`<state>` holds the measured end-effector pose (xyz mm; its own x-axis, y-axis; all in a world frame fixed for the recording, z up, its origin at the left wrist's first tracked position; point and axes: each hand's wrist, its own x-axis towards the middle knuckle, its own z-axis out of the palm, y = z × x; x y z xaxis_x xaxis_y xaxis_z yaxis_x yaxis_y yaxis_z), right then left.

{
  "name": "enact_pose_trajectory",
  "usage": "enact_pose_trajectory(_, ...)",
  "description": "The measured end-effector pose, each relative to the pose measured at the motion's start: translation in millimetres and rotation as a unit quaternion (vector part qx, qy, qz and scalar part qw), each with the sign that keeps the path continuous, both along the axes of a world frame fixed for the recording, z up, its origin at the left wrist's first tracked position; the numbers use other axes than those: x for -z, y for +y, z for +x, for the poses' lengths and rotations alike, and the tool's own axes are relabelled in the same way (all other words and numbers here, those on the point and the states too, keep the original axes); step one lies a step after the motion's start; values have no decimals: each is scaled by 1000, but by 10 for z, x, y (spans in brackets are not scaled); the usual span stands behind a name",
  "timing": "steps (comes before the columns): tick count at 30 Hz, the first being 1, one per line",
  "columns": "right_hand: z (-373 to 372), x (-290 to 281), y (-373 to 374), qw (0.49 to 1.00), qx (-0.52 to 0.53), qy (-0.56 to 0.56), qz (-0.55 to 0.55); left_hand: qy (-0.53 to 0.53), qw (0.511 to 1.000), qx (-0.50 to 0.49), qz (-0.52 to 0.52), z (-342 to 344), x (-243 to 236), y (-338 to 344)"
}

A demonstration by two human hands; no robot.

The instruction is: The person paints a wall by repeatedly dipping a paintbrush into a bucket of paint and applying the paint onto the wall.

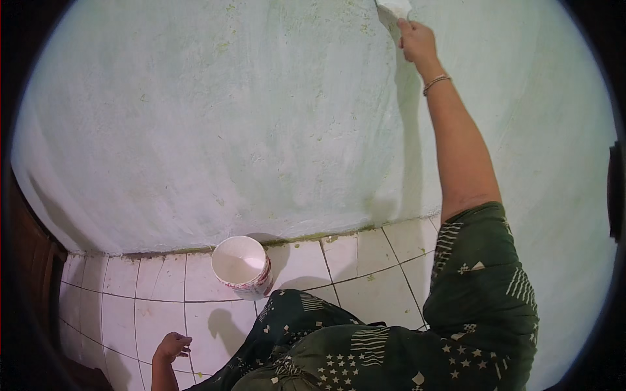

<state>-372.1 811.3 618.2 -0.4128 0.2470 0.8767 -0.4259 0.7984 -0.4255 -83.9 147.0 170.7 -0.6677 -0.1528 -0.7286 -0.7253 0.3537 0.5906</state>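
Observation:
At the top of the head view, my right hand [417, 44] is raised and closed around a wide paintbrush [395, 8]. The brush's white head lies close to the pale green wall [274, 117], and the picture's upper edge cuts it off. Low on the left, my left hand [172, 347] hangs over the tiles with loosely curled fingers and nothing visible in them. Between that hand and the wall, a white bucket [257, 287] stands upright on the floor. White shows inside it, and reddish markings and smears run around its outside.
White floor tiles [160, 280] meet the wall along a dirty, greenish joint. Dark brown wooden furniture or a door [29, 241] borders the left side. A dark object [615, 192] juts in at the far right. Patchy white strokes and small flaking spots mark the wall.

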Motion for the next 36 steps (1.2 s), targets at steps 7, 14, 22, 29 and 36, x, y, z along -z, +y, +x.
enact_pose_trajectory(7, 4, 1902, -202, 999, 28, -1, 23, -7, 1000, -10, -4, 50, 44, -8)
enact_pose_trajectory(14, 866, 3103, -238, 913, -101, -386, -85, 30, 999, 7, 12, -2, -25, 13)
enact_pose_trajectory(22, 953, 1057, -661, 964, 193, -114, 141, 20, 1000, 8, 0, 104, -13, 7)
enact_pose_trajectory(29, 228, 646, -735, 971, 141, -56, 187, 25, 1000, 14, 5, 2, -19, 47)
enact_pose_trajectory(36, 672, 2185, -1026, 870, 132, -410, 238, 32, 999, 17, 17, 31, 103, -83)
